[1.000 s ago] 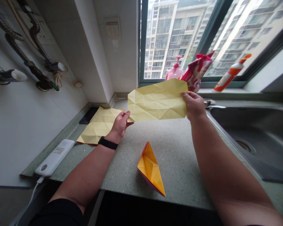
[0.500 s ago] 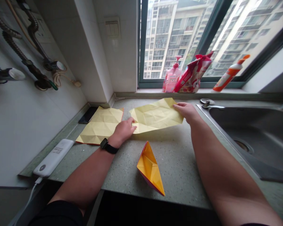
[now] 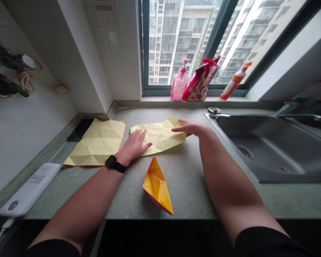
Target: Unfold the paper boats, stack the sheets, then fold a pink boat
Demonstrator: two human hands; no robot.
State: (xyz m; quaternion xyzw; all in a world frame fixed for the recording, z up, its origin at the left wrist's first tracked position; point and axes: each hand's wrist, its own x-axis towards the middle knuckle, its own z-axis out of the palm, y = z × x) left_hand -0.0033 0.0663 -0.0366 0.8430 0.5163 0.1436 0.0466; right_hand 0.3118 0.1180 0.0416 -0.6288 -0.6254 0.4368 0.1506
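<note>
Left grip [image 3: 133, 145], open and flat, presses the yellow paper [image 3: 160, 137], whose long axis lies crosswise left of the sink [image 3: 273, 150], while the open right grip [image 3: 189, 127] sits at its sink-side end.

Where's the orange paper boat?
In the head view, the orange folded-paper boat sits on the speckled countertop near its front edge, below the creased yellow paper sheet.

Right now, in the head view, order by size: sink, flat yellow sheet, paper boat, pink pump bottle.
Steel sink, then flat yellow paper sheet. Paper boat and pink pump bottle: unsure, since the boat sits nearer the camera.
</note>
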